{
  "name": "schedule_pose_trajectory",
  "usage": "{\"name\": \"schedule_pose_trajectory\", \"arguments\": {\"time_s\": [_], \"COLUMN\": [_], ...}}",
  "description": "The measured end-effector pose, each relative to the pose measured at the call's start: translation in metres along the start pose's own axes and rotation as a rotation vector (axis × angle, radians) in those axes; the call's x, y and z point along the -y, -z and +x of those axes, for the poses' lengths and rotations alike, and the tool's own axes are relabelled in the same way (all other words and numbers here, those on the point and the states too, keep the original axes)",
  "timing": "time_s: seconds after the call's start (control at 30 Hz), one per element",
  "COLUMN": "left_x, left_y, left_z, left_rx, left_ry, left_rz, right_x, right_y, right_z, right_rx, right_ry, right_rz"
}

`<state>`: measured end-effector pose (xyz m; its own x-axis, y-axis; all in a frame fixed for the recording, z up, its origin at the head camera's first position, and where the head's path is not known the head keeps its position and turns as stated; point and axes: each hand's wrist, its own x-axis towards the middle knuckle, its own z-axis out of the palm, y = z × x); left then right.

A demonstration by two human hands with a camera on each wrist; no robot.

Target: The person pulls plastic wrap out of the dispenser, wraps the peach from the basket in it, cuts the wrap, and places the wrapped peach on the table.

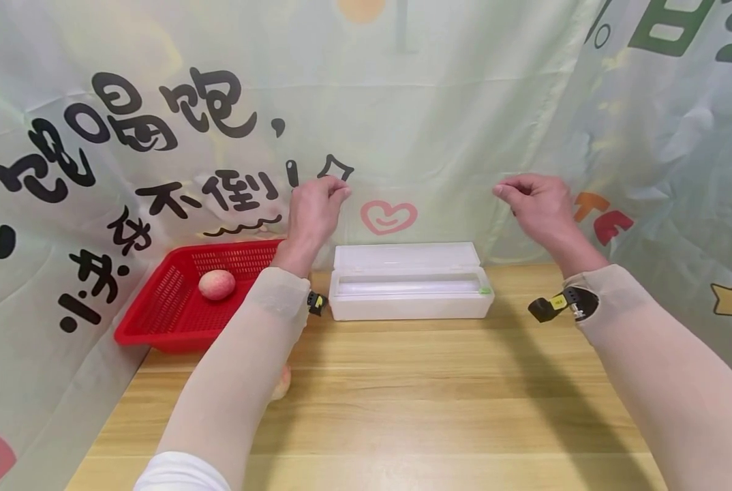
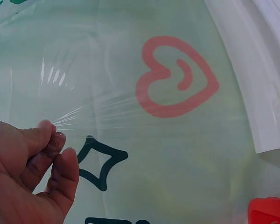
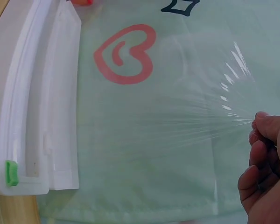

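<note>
A clear sheet of cling film (image 3: 224, 122) is stretched between both hands, its creases fanning out from the fingertips in the wrist views. My left hand (image 1: 313, 215) pinches one end of it between thumb and forefinger. On the other side my right hand (image 1: 538, 208) pinches the opposite end. Both hands are raised above and behind the white cling film dispenser (image 1: 410, 307), which stands on the table with its lid (image 1: 405, 256) tipped back. A green slide cutter (image 3: 11, 172) sits at one end of the dispenser. The film's outline is hardly visible in the head view.
Left of the dispenser stands a red basket (image 1: 157, 339) holding a peach (image 1: 217, 284). Another round, peach-coloured fruit (image 1: 283, 383) lies on the wooden table (image 1: 427, 402), mostly hidden by my left forearm. A printed cloth (image 1: 439, 129) hangs close behind.
</note>
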<state>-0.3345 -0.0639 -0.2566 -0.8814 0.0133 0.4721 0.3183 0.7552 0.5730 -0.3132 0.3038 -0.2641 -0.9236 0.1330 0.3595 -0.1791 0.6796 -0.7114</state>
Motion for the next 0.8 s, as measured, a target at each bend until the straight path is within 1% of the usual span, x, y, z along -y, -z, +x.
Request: {"name": "schedule_pose_trajectory", "arguments": {"time_s": [0.13,0.23,0.4,0.63,0.73,0.8], "left_x": [-0.003,-0.005,-0.008,-0.013,-0.015,-0.017], "left_y": [0.002,0.003,0.005,0.009,0.012,0.015], "left_z": [0.001,0.000,-0.001,-0.007,-0.009,-0.011], "left_rx": [-0.001,-0.015,-0.052,-0.101,-0.133,-0.153], "left_ry": [0.021,0.031,0.042,0.051,0.035,0.023], "left_rz": [-0.013,-0.027,-0.054,-0.112,-0.133,-0.146], "right_x": [0.004,0.006,0.009,0.016,0.019,0.021], "right_y": [0.002,0.002,0.001,-0.001,0.001,0.002], "right_z": [0.001,0.001,0.000,-0.006,-0.009,-0.011], "right_rx": [-0.007,-0.015,-0.052,-0.128,-0.157,-0.175], "right_ry": [-0.008,-0.015,-0.029,-0.007,0.011,0.037], "right_rz": [0.024,0.046,0.128,0.245,0.303,0.320]}}
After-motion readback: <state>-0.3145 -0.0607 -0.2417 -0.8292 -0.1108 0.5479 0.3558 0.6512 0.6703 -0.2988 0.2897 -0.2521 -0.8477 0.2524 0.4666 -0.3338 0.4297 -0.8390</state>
